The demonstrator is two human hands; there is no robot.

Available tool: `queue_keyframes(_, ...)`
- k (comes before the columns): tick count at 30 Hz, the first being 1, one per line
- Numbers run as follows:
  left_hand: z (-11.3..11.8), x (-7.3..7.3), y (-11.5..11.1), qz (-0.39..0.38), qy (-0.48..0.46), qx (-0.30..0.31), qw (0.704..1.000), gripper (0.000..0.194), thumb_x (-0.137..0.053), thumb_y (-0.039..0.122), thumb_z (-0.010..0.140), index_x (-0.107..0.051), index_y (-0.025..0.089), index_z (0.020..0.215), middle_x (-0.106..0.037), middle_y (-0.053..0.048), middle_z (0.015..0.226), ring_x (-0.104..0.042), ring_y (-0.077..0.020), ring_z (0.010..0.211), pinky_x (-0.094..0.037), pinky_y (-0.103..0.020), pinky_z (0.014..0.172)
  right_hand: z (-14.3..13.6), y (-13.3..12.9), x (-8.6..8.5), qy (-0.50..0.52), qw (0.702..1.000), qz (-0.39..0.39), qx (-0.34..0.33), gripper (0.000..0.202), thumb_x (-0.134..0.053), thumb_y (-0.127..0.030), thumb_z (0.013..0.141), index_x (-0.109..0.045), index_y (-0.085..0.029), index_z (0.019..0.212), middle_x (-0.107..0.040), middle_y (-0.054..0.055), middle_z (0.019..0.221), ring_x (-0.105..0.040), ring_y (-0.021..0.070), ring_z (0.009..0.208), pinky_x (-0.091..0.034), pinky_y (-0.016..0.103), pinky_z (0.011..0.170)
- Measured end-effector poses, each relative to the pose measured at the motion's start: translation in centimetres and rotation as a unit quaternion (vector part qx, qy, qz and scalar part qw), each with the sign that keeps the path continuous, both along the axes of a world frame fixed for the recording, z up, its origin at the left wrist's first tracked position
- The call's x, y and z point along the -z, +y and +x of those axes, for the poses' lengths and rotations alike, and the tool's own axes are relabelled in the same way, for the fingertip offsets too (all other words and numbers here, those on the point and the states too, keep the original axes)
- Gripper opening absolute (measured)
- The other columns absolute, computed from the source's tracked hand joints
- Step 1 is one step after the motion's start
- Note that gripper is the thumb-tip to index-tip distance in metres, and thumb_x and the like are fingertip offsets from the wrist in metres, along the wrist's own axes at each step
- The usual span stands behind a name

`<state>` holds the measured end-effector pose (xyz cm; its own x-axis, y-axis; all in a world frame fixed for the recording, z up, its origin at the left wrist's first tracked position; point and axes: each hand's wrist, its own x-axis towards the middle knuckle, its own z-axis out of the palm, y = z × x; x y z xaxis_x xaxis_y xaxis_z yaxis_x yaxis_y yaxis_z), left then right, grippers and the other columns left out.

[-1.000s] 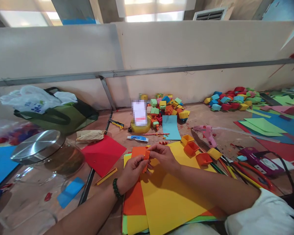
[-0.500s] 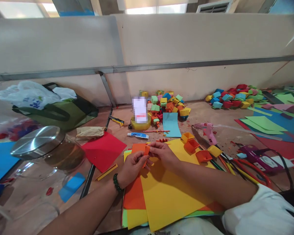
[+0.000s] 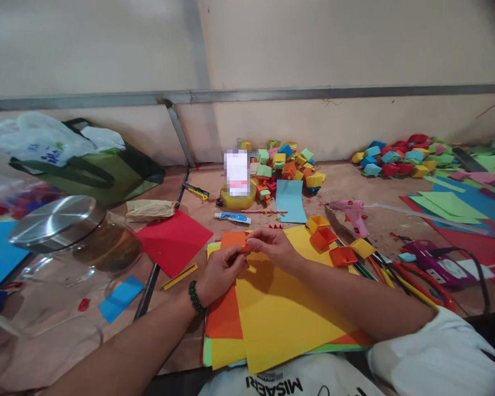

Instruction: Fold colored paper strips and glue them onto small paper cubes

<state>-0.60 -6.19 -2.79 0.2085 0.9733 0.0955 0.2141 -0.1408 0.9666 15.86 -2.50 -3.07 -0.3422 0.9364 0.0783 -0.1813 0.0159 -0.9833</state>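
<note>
My left hand point(image 3: 223, 270), with a dark green bead bracelet at the wrist, pinches a small orange paper piece point(image 3: 246, 247). My right hand point(image 3: 274, 247) grips the same piece from the other side, fingertips close to the left ones. Fingers hide most of the piece. Both hands are above a stack of coloured sheets, with a yellow sheet point(image 3: 289, 313) on top and an orange sheet point(image 3: 225, 322) at its left. Small open orange boxes point(image 3: 322, 238) and a yellow one point(image 3: 363, 248) stand right of my right hand.
Behind lie a pile of paper cubes point(image 3: 289, 165), a phone point(image 3: 237, 173) on a yellow tape roll, and a light blue sheet point(image 3: 289, 201). On the right are a pink glue gun point(image 3: 355, 214) and red-handled scissors point(image 3: 427, 286). A lidded glass jar point(image 3: 107, 245) and red sheet point(image 3: 173, 242) are left.
The view has tilted down slightly. The orange piece, upright between my fingers before, now shows lower and flatter, more covered by my fingers.
</note>
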Motion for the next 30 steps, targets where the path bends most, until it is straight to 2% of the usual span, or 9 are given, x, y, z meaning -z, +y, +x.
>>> queue_keyframes(2, -0.1, -0.2, 0.2, 0.009, -0.021, -0.02, 1.0, 0.021, -0.064, 0.038, 0.075, -0.066, 0.016, 0.073, -0.063, 0.0, 0.06, -0.056, -0.011, 0.054, -0.045, -0.02, 0.049, 0.0, 0.1, 0.4, -0.005, 0.999, 0.019, 0.027, 0.036, -0.075, -0.052, 0.069, -0.065, -0.018, 0.075, -0.059, -0.002, 0.065, -0.05, 0.0094, 0.059, -0.042, 0.025, 0.06)
queue_keyframes(4, -0.2, -0.3, 0.4, -0.019, -0.051, -0.044, 0.998, 0.022, -0.067, 0.039, 0.072, -0.066, 0.017, 0.074, -0.062, 0.001, 0.06, -0.055, -0.0106, 0.052, -0.043, -0.02, 0.047, 0.1, 0.2, 0.8, -0.01, 0.998, 0.031, 0.047, 0.038, -0.073, -0.055, 0.07, -0.064, -0.019, 0.076, -0.059, -0.002, 0.067, -0.049, 0.0095, 0.059, -0.043, 0.025, 0.06)
queue_keyframes(10, -0.5, -0.5, 0.6, -0.038, -0.105, -0.111, 0.988, 0.02, -0.072, 0.034, 0.066, -0.068, 0.015, 0.071, -0.063, 0.001, 0.063, -0.055, -0.0096, 0.052, -0.044, -0.02, 0.05, 0.5, -0.1, 0.8, -0.062, 0.995, 0.058, 0.054, 0.037, -0.078, -0.054, 0.065, -0.065, -0.021, 0.077, -0.064, 0.001, 0.074, -0.057, 0.0137, 0.067, -0.047, 0.029, 0.066)
queue_keyframes(18, -0.6, -1.5, 0.1, -0.056, -0.12, -0.099, 0.986, 0.024, -0.072, 0.04, 0.068, -0.068, 0.016, 0.069, -0.063, 0.001, 0.059, -0.054, -0.0092, 0.05, -0.045, -0.02, 0.048, 0.4, -0.1, 0.6, -0.065, 0.996, 0.04, 0.055, 0.035, -0.076, -0.054, 0.066, -0.066, -0.021, 0.074, -0.061, -0.001, 0.066, -0.055, 0.0125, 0.06, -0.047, 0.028, 0.061)
queue_keyframes(24, -0.8, -1.0, 0.3, -0.033, -0.123, -0.105, 0.986, 0.026, -0.073, 0.041, 0.07, -0.068, 0.016, 0.067, -0.062, 0.001, 0.062, -0.054, -0.0073, 0.049, -0.043, -0.018, 0.046, 0.4, -0.2, 1.0, -0.051, 0.997, 0.033, 0.057, 0.036, -0.073, -0.056, 0.069, -0.069, -0.022, 0.078, -0.064, 0.001, 0.071, -0.061, 0.0142, 0.063, -0.053, 0.03, 0.064)
queue_keyframes(30, -0.7, -0.7, 0.2, -0.041, -0.115, -0.11, 0.986, 0.03, -0.071, 0.046, 0.07, -0.068, 0.015, 0.071, -0.064, -0.001, 0.062, -0.055, -0.0095, 0.05, -0.045, -0.02, 0.045, 0.6, -0.3, 1.0, -0.077, 0.993, 0.068, 0.066, 0.033, -0.072, -0.054, 0.071, -0.068, -0.021, 0.075, -0.065, 0.001, 0.068, -0.058, 0.0131, 0.059, -0.05, 0.028, 0.059)
